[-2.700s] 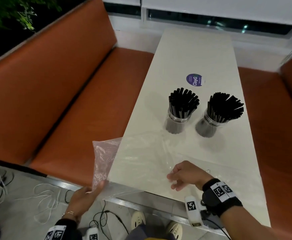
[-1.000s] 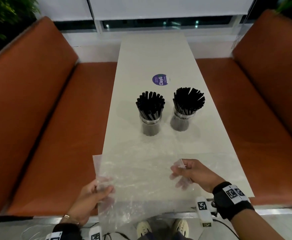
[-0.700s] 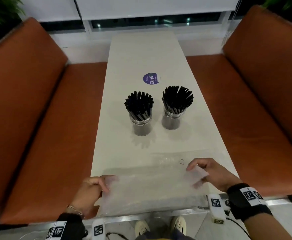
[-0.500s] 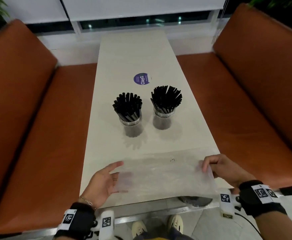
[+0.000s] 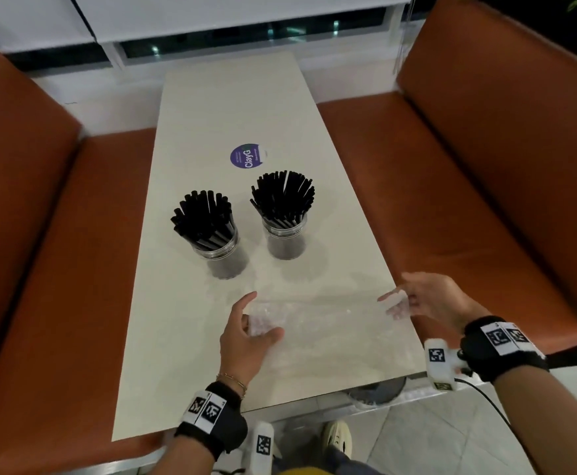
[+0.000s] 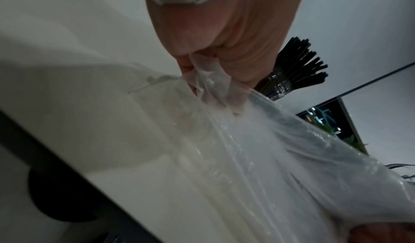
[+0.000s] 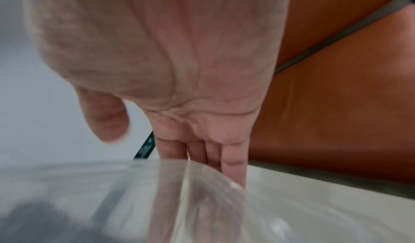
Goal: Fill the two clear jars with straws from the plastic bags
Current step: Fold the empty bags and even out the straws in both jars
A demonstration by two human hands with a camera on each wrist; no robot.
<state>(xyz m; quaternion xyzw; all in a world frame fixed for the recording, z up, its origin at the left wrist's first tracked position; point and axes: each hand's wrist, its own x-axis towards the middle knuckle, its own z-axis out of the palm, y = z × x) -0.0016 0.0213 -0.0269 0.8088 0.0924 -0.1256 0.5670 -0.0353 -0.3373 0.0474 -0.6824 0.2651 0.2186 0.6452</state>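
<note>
Two clear jars stand mid-table, both packed with black straws: the left jar (image 5: 221, 252) and the right jar (image 5: 285, 242). An empty clear plastic bag (image 5: 328, 320) lies crumpled on the table in front of them, stretched between my hands. My left hand (image 5: 263, 318) grips the bag's left end, with the film bunched between curled fingers and thumb (image 6: 209, 80). My right hand (image 5: 400, 299) is at the bag's right end by the table's right edge. Its fingers (image 7: 233, 167) are straight behind the film and the thumb stands apart.
The long white table (image 5: 228, 108) carries a round purple sticker (image 5: 247, 156) behind the jars. Orange benches flank it on the left (image 5: 74, 269) and right (image 5: 434, 200). The table's near edge (image 5: 280, 402) is just below my wrists.
The bag has gone from the near edge farther onto the table toward the jars. My left hand moved right and closed on its end. My right hand's pinch has loosened to straight fingers.
</note>
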